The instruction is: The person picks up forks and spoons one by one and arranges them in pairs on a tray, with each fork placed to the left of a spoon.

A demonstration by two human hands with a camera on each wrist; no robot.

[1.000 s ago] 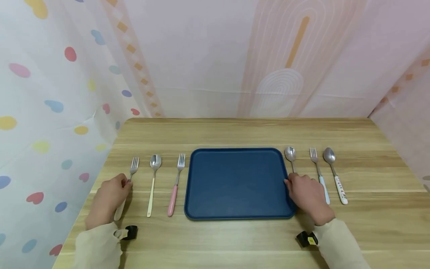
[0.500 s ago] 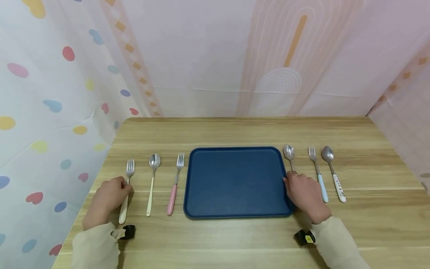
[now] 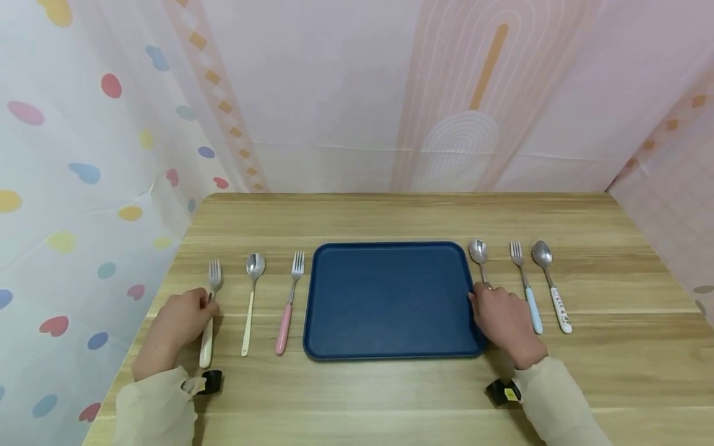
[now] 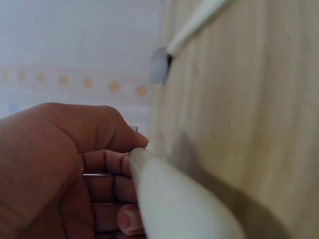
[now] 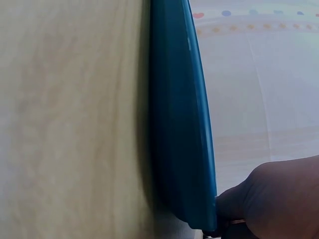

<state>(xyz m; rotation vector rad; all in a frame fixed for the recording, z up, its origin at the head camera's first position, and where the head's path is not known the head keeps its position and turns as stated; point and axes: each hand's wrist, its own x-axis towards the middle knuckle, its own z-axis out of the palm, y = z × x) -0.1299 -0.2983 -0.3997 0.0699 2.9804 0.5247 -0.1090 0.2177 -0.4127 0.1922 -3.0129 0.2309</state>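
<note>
Fork was turned straighter since a second earlier | light pinch was judged best, handle kept flat, parallel to nearby spoon | cream handle, metal tines were seen, well left of tray | handle top was closely pinched by left hand; right hand was held at tray's edge, its grip indiscernible

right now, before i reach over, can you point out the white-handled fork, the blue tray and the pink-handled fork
White-handled fork [image 4: 182,201]: left wrist view, on the handle
Blue tray [image 3: 392,302]: head view, on its bare base
Pink-handled fork [image 3: 285,328]: head view, on the pink handle
</note>
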